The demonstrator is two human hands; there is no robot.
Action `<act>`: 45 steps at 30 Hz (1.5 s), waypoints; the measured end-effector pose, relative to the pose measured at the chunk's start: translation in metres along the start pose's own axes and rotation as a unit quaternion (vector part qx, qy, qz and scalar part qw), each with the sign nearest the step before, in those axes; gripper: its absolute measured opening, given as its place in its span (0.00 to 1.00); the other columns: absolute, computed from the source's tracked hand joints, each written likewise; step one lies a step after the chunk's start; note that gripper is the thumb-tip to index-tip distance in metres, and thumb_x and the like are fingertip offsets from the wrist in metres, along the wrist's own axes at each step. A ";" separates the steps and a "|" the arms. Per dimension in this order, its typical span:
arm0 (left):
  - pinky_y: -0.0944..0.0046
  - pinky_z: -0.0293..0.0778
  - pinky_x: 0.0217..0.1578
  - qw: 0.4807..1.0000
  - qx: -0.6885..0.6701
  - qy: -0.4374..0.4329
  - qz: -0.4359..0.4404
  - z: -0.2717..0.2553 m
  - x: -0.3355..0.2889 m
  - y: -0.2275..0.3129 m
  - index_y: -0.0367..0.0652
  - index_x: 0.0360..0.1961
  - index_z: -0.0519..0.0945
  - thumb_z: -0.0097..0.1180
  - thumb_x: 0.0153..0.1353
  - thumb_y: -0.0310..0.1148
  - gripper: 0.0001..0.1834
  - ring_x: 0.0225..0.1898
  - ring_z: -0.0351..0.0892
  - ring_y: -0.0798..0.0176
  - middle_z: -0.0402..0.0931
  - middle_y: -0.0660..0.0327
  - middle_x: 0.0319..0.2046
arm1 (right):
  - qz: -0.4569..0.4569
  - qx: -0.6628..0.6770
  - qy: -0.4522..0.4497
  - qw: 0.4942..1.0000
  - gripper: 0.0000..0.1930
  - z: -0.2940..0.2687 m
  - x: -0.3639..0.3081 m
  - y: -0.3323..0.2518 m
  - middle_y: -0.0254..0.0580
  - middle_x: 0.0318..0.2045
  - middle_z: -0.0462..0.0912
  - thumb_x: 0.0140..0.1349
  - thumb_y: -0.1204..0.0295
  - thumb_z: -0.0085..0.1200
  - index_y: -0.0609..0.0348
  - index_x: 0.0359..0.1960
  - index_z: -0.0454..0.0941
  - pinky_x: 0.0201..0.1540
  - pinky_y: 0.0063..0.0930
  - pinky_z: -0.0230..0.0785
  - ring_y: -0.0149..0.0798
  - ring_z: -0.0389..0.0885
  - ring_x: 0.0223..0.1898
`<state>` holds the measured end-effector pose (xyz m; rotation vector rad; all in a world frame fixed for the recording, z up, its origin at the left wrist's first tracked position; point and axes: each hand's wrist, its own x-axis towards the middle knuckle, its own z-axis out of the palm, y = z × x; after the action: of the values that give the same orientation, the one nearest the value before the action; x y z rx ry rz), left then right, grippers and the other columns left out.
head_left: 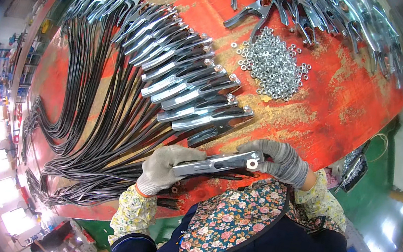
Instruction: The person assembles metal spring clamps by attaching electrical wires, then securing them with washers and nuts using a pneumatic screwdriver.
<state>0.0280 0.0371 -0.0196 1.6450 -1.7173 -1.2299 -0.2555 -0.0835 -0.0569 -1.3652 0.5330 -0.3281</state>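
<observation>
Tabletop (331,136) scuffed red, green floor (385,167) beside, held clamp (211,165)

I'm looking down at a red tabletop (347,115), its paint worn to tan in patches. Across its left half I see a row of metal clamps (182,82) packed side by side, with a smaller cluster of clamps (106,3) at its far end. Black cables (112,98) trail from them, curving toward the near left. Right of the row I have a mound of hex nuts (274,66), and beyond it a jumbled heap of clamps (300,8).
</observation>
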 end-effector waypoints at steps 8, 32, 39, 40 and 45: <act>0.59 0.76 0.41 0.996 0.065 0.053 0.032 0.004 -0.003 0.007 0.41 0.43 0.83 0.64 0.50 0.31 0.17 0.40 0.83 0.52 0.83 0.54 0.40 | 0.006 0.054 -0.014 0.998 0.18 0.003 0.003 -0.005 0.37 0.37 0.84 0.62 0.67 0.59 0.57 0.53 0.77 0.46 0.25 0.73 0.28 0.81 0.42; 0.56 0.74 0.49 0.984 0.169 -0.053 -0.011 -0.008 0.020 0.047 0.40 0.58 0.71 0.70 0.46 0.32 0.35 0.50 0.78 0.48 0.76 0.48 0.50 | 0.006 0.041 0.150 0.988 0.19 0.020 0.014 0.012 0.32 0.36 0.79 0.72 0.58 0.38 0.57 0.51 0.75 0.37 0.20 0.71 0.24 0.75 0.33; 0.60 0.76 0.21 0.903 0.427 -0.048 0.021 0.033 0.051 0.069 0.65 0.63 0.66 0.57 0.52 0.32 0.34 0.29 0.82 0.58 0.78 0.62 0.41 | 0.086 0.055 0.115 0.988 0.14 0.010 0.012 0.024 0.38 0.37 0.80 0.71 0.66 0.42 0.57 0.50 0.76 0.37 0.27 0.74 0.31 0.79 0.32; 0.61 0.76 0.19 0.879 0.470 -0.078 0.011 0.033 0.053 0.070 0.65 0.64 0.65 0.56 0.51 0.31 0.36 0.27 0.82 0.59 0.78 0.64 0.41 | 0.088 0.053 0.118 0.988 0.14 0.000 0.010 0.025 0.38 0.37 0.80 0.71 0.66 0.42 0.57 0.50 0.76 0.37 0.27 0.74 0.31 0.79 0.32; 0.62 0.75 0.17 0.872 0.483 -0.076 0.030 0.030 0.057 0.067 0.70 0.66 0.63 0.52 0.52 0.32 0.37 0.25 0.82 0.62 0.79 0.63 0.39 | -0.059 -0.475 0.295 0.827 0.11 -0.068 0.015 0.015 0.45 0.38 0.80 0.63 0.67 0.53 0.55 0.44 0.78 0.41 0.40 0.74 0.47 0.80 0.37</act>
<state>-0.0435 -0.0163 0.0073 1.9784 -2.7162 -0.4326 -0.2808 -0.1448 -0.0816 -2.2847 1.2371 -0.6456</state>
